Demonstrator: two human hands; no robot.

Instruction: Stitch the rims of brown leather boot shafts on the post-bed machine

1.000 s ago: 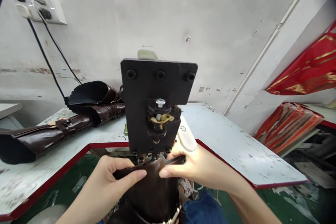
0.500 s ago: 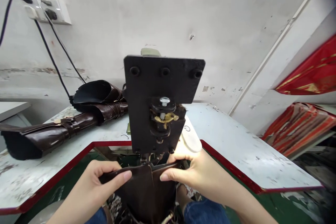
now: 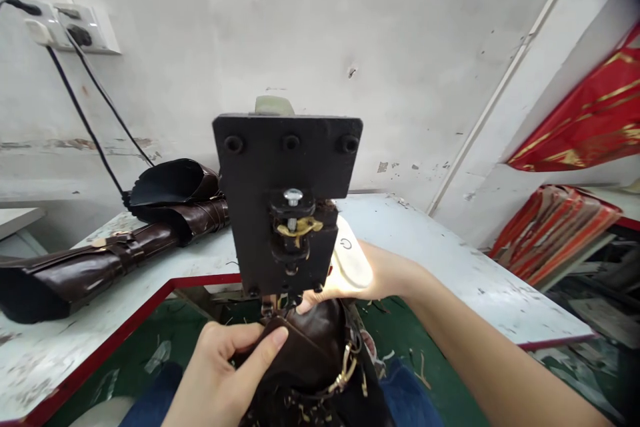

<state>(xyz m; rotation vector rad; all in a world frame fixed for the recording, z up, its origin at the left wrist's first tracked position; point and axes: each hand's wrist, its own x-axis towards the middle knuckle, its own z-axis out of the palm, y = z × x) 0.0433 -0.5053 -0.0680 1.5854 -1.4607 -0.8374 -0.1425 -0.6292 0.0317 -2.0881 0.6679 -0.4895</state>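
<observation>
A dark brown leather boot (image 3: pixel 320 340) with a gold-coloured buckle hangs under the black machine head (image 3: pixel 290 167), its top edge close to the small metal parts at the bottom of the head. My left hand (image 3: pixel 225 360) pinches the near left part of that edge between thumb and fingers. Behind the machine head, on the right, my right hand (image 3: pixel 345 280) grips the boot's far edge. Part of this hand is covered by the head and a white lamp (image 3: pixel 353 257), which shines brightly on it.
More brown boots (image 3: pixel 115 260) lie on the white table (image 3: pixel 410 240) at the left. The table has a red-edged cut-out around the machine. Cables run from a wall socket (image 3: pixel 83 27). Orange-red bundles (image 3: pixel 555 233) stand at the right, below a red cloth (image 3: pixel 590 113).
The boot has turned under the machine head, bringing its buckle to the right. My right hand has moved from the near edge to behind the head. The view has shifted slightly right.
</observation>
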